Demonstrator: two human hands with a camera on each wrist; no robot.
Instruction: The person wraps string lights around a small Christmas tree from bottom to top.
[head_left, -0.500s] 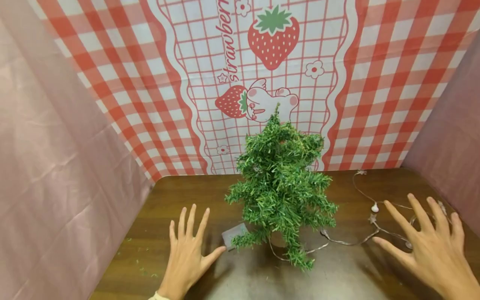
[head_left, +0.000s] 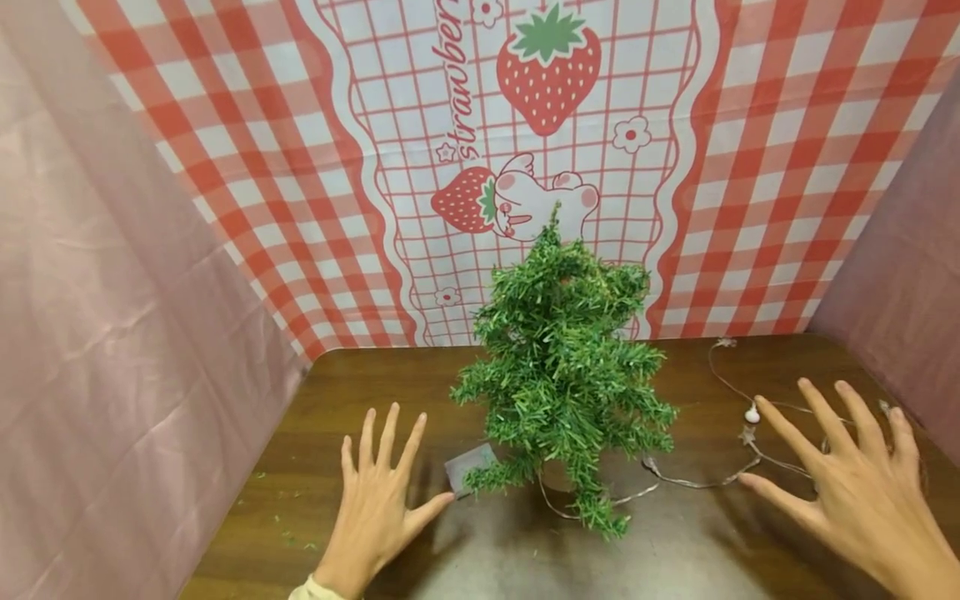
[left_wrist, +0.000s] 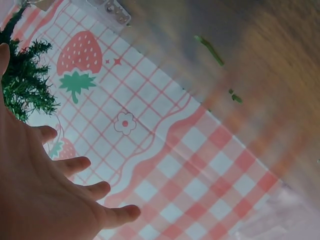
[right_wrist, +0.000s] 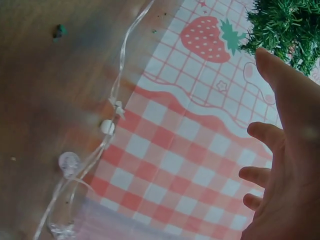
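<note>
A small artificial Christmas tree (head_left: 566, 367) stands upright on the brown table, between my two hands. My left hand (head_left: 378, 508) is spread with straight fingers to the left of the tree and holds nothing. Just past its thumb lies a flat clear plastic piece (head_left: 467, 468), partly covered by a low branch. On the right my right hand (head_left: 862, 496) is also spread and holds nothing. Near and partly behind its fingers runs a string of lights (head_left: 697, 485) with a round white bulb (head_left: 752, 413) and star-shaped ones. The wire passes under the tree's front branches.
Green needle scraps (head_left: 288, 535) are scattered on the table (head_left: 300, 467) at the left. A red-and-white checked strawberry cloth (head_left: 300, 208) hangs behind the table. Pink fabric (head_left: 127, 350) hangs at the left side, and more pink fabric (head_left: 900, 225) at the right.
My right hand has shifted slightly left and up in the view. The left hand has moved a little to the right. The tree stands in the same place.
</note>
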